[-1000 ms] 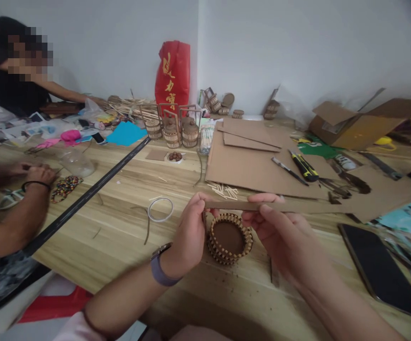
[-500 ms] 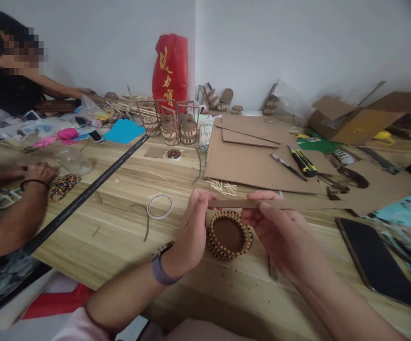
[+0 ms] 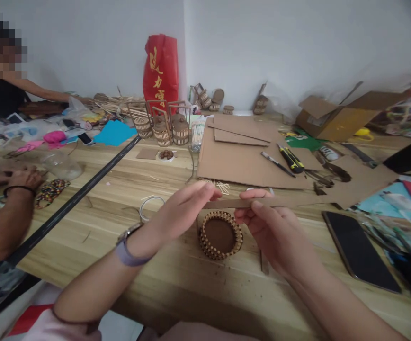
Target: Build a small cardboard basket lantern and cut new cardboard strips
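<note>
A long brown cardboard strip (image 3: 231, 203) runs level above a small round woven basket (image 3: 221, 236) on the wooden table. My right hand (image 3: 274, 227) pinches the strip between thumb and fingers, just right of the basket. At the strip's left end is my left hand (image 3: 187, 203), its fingers stretched out and held together, with the palm side hidden. Whether it grips the strip cannot be made out. Behind my left hand a white ring (image 3: 151, 201) lies partly covered.
Cardboard sheets (image 3: 234, 163) carry a pen and a yellow-black cutter (image 3: 290, 159). A phone (image 3: 360, 251) lies at the right. Handled baskets (image 3: 163, 132) stand behind. At the left, another person's hands (image 3: 24, 180) work beside a beaded item (image 3: 52, 192).
My left hand has tilted over to the right, its fingers now leaning toward the strip, and its forearm has swung left. The view has shifted slightly right. My right hand keeps its pinch.
</note>
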`<action>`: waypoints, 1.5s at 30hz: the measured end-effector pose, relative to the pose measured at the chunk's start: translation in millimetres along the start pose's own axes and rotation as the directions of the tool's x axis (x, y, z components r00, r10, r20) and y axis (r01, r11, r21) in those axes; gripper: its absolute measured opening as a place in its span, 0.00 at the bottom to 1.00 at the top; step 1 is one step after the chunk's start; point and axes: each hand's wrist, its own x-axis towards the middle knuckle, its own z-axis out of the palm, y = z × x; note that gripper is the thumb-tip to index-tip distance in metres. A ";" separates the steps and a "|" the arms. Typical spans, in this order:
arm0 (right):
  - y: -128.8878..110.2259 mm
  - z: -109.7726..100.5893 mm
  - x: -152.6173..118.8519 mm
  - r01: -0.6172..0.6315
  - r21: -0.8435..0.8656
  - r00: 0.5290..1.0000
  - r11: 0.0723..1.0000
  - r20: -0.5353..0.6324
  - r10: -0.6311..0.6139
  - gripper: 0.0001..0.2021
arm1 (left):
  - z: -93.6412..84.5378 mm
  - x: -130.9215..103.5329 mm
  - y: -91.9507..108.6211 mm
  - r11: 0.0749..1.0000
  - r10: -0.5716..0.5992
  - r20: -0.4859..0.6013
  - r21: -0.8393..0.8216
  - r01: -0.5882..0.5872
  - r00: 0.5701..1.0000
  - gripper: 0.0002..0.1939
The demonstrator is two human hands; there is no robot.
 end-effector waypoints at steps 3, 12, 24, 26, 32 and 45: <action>0.3 1.7 -0.3 -0.001 0.036 1.000 0.999 0.000 0.001 0.11 | -6.8 15.2 22.0 0.977 0.008 0.250 0.204 -0.060 0.968 0.19; -33.0 -38.5 -12.2 0.004 -0.543 0.974 0.840 0.191 0.119 0.21 | 2.3 26.3 31.3 0.958 -0.072 0.364 0.285 -0.037 0.929 0.18; -54.7 -64.7 4.6 0.563 -0.826 0.771 0.011 0.521 -0.367 0.13 | 0.7 31.3 35.3 0.963 -0.171 0.469 0.266 0.046 0.866 0.17; -50.0 -65.8 6.2 0.565 -0.825 0.777 0.003 0.530 -0.340 0.14 | 0.8 36.4 37.8 0.960 -0.153 0.478 0.281 0.015 0.865 0.17; -53.2 -65.9 3.9 0.577 -0.817 0.777 -0.018 0.555 -0.299 0.14 | 13.2 64.7 49.4 0.908 -0.172 0.520 0.412 -0.070 0.837 0.18; -56.3 -57.1 2.0 0.620 -0.784 0.752 0.035 0.580 -0.313 0.07 | 23.1 72.0 67.6 0.832 -0.343 0.548 0.555 -0.025 0.763 0.12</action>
